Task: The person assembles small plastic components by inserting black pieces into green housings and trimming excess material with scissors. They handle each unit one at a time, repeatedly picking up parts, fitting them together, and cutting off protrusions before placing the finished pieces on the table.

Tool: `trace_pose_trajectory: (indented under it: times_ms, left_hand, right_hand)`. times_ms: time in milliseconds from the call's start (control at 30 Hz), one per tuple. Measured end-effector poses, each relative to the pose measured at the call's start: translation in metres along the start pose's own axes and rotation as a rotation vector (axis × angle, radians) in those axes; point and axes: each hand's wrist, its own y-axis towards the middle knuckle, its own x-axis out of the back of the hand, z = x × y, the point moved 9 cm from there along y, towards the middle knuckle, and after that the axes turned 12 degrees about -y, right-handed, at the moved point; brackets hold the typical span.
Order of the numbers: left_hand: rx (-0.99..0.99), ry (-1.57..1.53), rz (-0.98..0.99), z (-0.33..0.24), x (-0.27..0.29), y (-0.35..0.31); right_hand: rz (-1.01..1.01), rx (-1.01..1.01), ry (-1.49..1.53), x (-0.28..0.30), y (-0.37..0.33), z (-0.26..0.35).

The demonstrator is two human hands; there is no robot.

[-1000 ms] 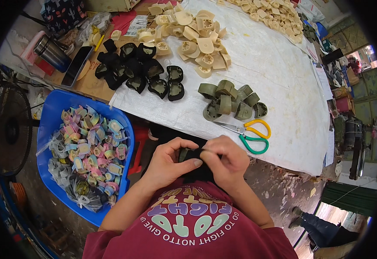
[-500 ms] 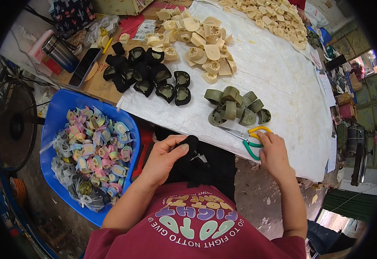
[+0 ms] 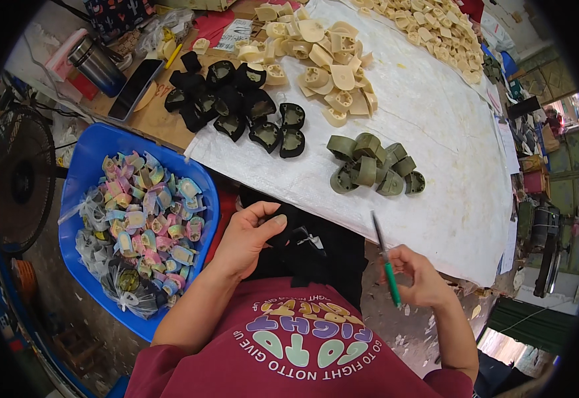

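Over my lap, my left hand (image 3: 241, 240) pinches a black fabric piece (image 3: 293, 217) between thumb and fingers; its outline blends into my black trousers. My right hand (image 3: 418, 273) is raised just off the table's front edge, fingers closed round long-nose pliers (image 3: 391, 282). Their green handle shows, and the thin metal nose points away from me. Beyond them on the white sheet lies a small heap of olive-green plastic cups (image 3: 367, 170). Left of that heap are several black fabric-covered cups (image 3: 263, 134) with olive insides.
A white sheet (image 3: 435, 152) covers much of the table. Cream plastic cups (image 3: 342, 74) lie in a heap, with a larger pile (image 3: 428, 30) farther back. On the left stand a blue tub (image 3: 77, 245) of pastel pieces, a fan (image 3: 24, 179), a phone (image 3: 135, 89) and a steel flask (image 3: 96, 65).
My right hand has picked the pliers up off the sheet and drawn them back toward me, turning the nose away. My left hand stays nearly in place with the black fabric piece.
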Motion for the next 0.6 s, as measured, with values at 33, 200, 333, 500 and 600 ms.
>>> trace_pose_trajectory:
  times_ms: [33,200,333,500,600]
  left_hand:
    - [0.003,-0.005,0.001,-0.001,-0.001,-0.001]
    - [-0.020,0.025,-0.005,-0.006,0.005,-0.008]
    - [-0.068,0.042,0.013,-0.005,0.006,-0.012]
    - [-0.062,0.106,0.036,0.000,0.010,-0.016]
    - [-0.013,0.065,0.018,-0.001,0.014,-0.020]
  right_hand:
    - [0.030,0.005,0.017,-0.006,0.006,0.008]
    - [0.166,-0.051,-0.209,-0.025,0.036,0.033]
    - [0.172,-0.007,-0.317,-0.032,0.050,0.049]
    - [0.208,-0.035,-0.381,-0.043,0.062,0.060]
    - [0.218,0.043,-0.403,-0.047,0.066,0.067]
